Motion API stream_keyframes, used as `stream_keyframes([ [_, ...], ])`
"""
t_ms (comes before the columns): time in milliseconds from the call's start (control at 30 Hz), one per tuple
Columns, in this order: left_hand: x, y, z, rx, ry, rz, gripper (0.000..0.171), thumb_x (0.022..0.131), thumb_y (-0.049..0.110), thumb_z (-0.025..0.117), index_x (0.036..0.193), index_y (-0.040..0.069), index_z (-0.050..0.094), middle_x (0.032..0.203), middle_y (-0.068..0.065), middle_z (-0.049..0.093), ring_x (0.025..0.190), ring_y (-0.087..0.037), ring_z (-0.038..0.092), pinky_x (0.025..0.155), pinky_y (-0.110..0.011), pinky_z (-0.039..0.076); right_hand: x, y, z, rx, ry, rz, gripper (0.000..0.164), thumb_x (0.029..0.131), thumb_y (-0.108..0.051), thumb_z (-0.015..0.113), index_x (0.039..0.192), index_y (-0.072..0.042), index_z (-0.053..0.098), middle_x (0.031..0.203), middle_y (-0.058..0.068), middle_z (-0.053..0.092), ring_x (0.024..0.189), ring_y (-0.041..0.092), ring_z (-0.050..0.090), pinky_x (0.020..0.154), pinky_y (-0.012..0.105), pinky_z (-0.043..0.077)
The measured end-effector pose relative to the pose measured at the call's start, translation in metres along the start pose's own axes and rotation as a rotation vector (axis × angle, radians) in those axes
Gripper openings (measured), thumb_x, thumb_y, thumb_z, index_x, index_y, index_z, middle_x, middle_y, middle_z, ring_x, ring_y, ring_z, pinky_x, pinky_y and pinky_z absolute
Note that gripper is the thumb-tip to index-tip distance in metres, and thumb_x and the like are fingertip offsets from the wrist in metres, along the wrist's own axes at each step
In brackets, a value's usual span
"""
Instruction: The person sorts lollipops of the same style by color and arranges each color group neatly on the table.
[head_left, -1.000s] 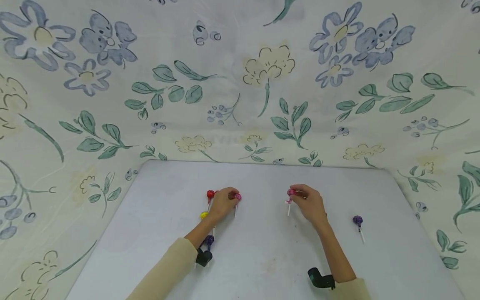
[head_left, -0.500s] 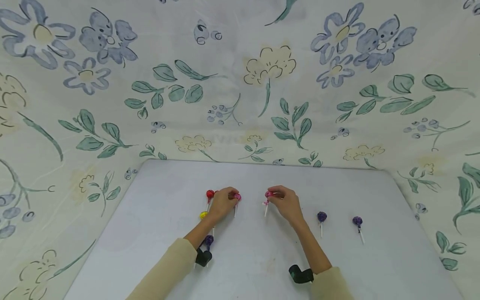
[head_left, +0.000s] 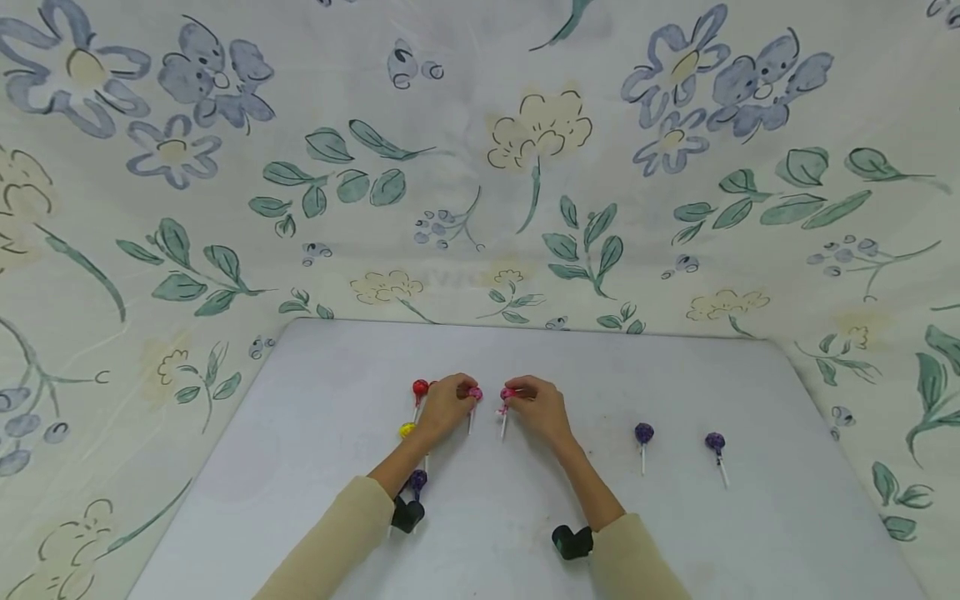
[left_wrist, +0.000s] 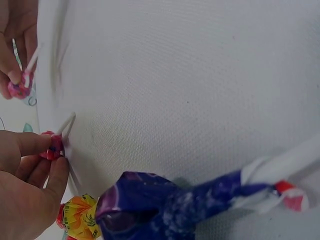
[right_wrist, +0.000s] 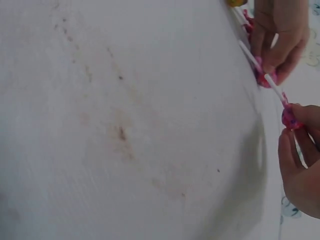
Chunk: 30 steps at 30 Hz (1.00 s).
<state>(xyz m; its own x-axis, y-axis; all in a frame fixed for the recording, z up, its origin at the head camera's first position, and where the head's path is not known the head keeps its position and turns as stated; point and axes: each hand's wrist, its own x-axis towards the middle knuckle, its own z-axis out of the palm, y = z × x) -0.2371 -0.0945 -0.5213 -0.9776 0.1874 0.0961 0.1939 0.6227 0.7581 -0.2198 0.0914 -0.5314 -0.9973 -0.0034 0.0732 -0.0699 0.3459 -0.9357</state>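
Observation:
My left hand (head_left: 446,408) pinches the pink head of a lollipop (left_wrist: 53,146) between thumb and fingertips, its white stick pointing toward me. Just to its right, my right hand (head_left: 542,410) holds a second pink lollipop (right_wrist: 290,118) by the head, stick down, with a twist of wrapper below. A small gap separates the two pink lollipops in the head view. Close by the left hand lie a red lollipop (head_left: 420,388) and a yellow lollipop (head_left: 407,430), partly covered by that hand. Under the left forearm is a purple lollipop (head_left: 418,481), large in the left wrist view.
Two more purple lollipops lie apart on the right of the white table (head_left: 315,375): one nearer the middle (head_left: 643,433), another farther right (head_left: 715,443). A floral cloth (head_left: 465,167) rises behind the table and along both sides. Black wrist cameras (head_left: 572,542) hang under the sleeves.
My right hand has moved left with its pink lollipop, coming close to the left hand. A purple lollipop once behind the right arm now shows. The left hand has stayed in place.

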Motion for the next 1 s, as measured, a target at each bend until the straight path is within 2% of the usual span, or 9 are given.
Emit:
stream_keyframes([
  [333,0.000,-0.002,0.001,-0.010,0.006,0.004,0.016,0.089,-0.005,0.067,0.105,-0.004,0.069,0.103,-0.017,0.070,0.097,-0.031,0.067,0.089,-0.044,0.055,0.003,0.008,0.019,-0.023,-0.026,0.015,0.017,0.087,-0.001,0.073,0.104,-0.003,0.074,0.097,0.006,0.073,0.090,0.021,0.068,0.081,0.035,0.056],
  [567,0.000,0.000,0.002,-0.014,0.000,-0.032,0.017,0.091,-0.003,0.068,0.107,-0.003,0.069,0.105,-0.016,0.070,0.098,-0.030,0.067,0.090,-0.041,0.055,0.008,0.004,0.024,-0.055,-0.036,0.006,0.018,0.086,0.001,0.073,0.104,-0.002,0.073,0.097,0.008,0.073,0.089,0.021,0.069,0.080,0.034,0.056],
  [800,-0.003,0.002,0.005,0.008,0.036,0.004,0.018,0.089,-0.006,0.067,0.107,-0.005,0.068,0.101,-0.017,0.069,0.094,-0.031,0.066,0.089,-0.042,0.055,0.012,0.004,0.028,-0.070,-0.036,0.033,0.021,0.088,-0.002,0.072,0.108,-0.004,0.073,0.103,0.009,0.073,0.093,0.022,0.068,0.084,0.037,0.056],
  [1000,-0.003,0.003,0.006,0.009,0.052,0.003,0.019,0.090,-0.005,0.068,0.110,-0.006,0.068,0.102,-0.017,0.069,0.094,-0.031,0.065,0.090,-0.042,0.055,0.014,0.004,0.030,-0.068,-0.039,0.035,0.021,0.089,-0.003,0.072,0.111,-0.003,0.072,0.104,0.009,0.072,0.093,0.023,0.067,0.084,0.036,0.056],
])
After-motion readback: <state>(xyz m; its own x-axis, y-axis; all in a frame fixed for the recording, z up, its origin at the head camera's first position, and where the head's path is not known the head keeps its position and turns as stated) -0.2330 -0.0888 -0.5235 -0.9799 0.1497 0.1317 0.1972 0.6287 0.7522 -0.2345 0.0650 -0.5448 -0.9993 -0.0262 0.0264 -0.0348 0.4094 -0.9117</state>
